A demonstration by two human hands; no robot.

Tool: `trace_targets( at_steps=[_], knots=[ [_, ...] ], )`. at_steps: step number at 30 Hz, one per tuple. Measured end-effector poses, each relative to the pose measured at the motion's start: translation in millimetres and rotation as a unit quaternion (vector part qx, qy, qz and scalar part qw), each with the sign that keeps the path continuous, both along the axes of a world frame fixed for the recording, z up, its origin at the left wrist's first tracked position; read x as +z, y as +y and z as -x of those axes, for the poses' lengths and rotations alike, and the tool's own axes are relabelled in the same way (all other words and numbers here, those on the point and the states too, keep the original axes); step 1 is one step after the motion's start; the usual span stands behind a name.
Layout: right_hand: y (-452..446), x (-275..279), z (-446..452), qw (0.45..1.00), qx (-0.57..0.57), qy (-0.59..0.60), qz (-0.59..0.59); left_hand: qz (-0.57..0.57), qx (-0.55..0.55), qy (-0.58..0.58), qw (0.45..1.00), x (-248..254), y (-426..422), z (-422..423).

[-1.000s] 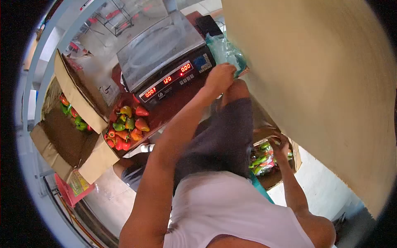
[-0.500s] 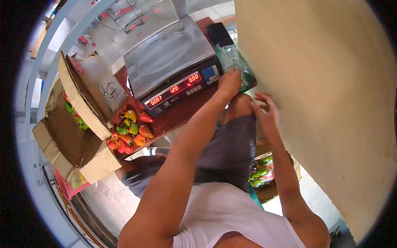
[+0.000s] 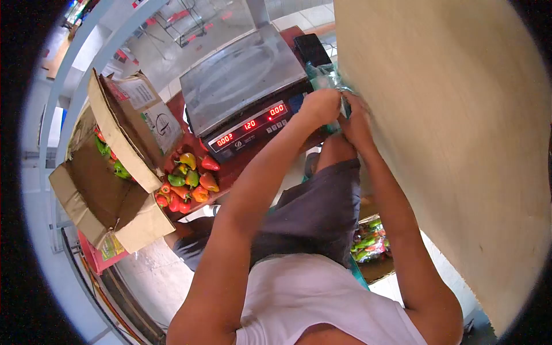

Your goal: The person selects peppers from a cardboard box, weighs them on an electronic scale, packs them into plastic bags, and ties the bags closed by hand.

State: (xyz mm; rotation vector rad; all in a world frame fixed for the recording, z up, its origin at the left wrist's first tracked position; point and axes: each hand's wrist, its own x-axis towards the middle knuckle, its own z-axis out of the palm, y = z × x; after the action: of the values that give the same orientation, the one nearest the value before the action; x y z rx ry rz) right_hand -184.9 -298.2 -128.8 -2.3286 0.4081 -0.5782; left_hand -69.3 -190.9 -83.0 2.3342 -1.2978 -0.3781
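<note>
A clear plastic bag (image 3: 325, 73) lies at the right end of the red table, beside the digital scale (image 3: 241, 75). My left hand (image 3: 322, 107) is closed on the near part of the bag, its knuckles upward. Close against it, my right hand (image 3: 357, 121) has its fingers bent round the bag's edge at the right. The fingertips of both hands are partly hidden. On the scale's display, red digits glow, and its steel plate bears nothing. A loose pile of red, orange, yellow and green peppers (image 3: 190, 178) lies on the table left of the scale.
An open cardboard box (image 3: 95, 190) with peppers inside stands at the left. A tall plywood panel (image 3: 443, 126) closes off the right side. Bagged peppers (image 3: 371, 241) sit in a lower box near my right forearm. A black object (image 3: 312, 49) rests behind the bag.
My right hand has come up and left to join my left hand at the plastic bag. The whole view has shifted slightly to the right.
</note>
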Motion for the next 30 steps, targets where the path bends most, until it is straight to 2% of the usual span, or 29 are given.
trace_targets(
  at_steps=[3, 5, 7, 10, 13, 15, 18, 19, 21, 23, 25, 26, 27, 28, 29, 30],
  knots=[
    [-3, -10, -6, 0.999, 0.008, 0.036, -0.001, -0.02, -0.018, -0.048, 0.999, 10, 10, -7],
    [-20, -41, -13, 0.997, 0.03, 0.034, 0.068, -0.048, -0.031, -0.061, 0.997, 13, 19, -12],
    [-19, -41, -23, 0.991, 0.04, 0.058, 0.116, -0.09, -0.055, -0.062, 0.993, 13, 24, -21],
    [-14, -24, -18, 0.982, 0.027, 0.129, 0.133, -0.007, -0.125, -0.014, 0.992, 50, 40, -36],
    [-17, -28, -18, 0.977, 0.017, 0.175, 0.122, 0.117, -0.078, 0.151, 0.979, 127, 91, -26],
    [-8, -10, -21, 0.965, -0.003, 0.233, 0.118, 0.163, -0.046, 0.201, 0.965, 159, 119, -20],
    [-7, -11, -19, 0.971, -0.004, 0.233, 0.054, 0.275, 0.012, 0.283, 0.919, 201, 162, -11],
    [-9, -12, -18, 0.967, 0.005, 0.243, 0.072, 0.318, 0.031, 0.31, 0.895, 212, 175, -7],
    [-15, -9, -16, 0.959, 0.02, 0.261, 0.108, 0.328, 0.086, 0.304, 0.89, 236, 202, 6],
    [-24, -10, 8, 0.981, 0.041, 0.117, 0.151, 0.339, 0.106, 0.262, 0.897, 240, 229, 23],
    [15, 63, 40, 0.984, -0.014, 0.171, 0.053, 0.347, 0.094, 0.185, 0.915, 215, 256, 48],
    [36, 65, 51, 0.991, 0.0, 0.096, -0.095, 0.323, 0.089, 0.147, 0.931, 202, 264, 69],
    [55, 67, 59, 0.97, 0.013, 0.025, -0.241, 0.297, 0.085, 0.113, 0.944, 185, 266, 93],
    [76, 86, 64, 0.89, 0.085, 0.017, -0.447, 0.276, 0.058, 0.043, 0.958, 163, 268, 114],
    [100, 116, 70, 0.76, 0.146, 0.007, -0.633, 0.25, 0.026, -0.026, 0.968, 140, 270, 134],
    [121, 132, 69, 0.588, 0.199, -0.009, -0.784, 0.191, 0.002, -0.019, 0.981, 119, 275, 154]
  ],
)
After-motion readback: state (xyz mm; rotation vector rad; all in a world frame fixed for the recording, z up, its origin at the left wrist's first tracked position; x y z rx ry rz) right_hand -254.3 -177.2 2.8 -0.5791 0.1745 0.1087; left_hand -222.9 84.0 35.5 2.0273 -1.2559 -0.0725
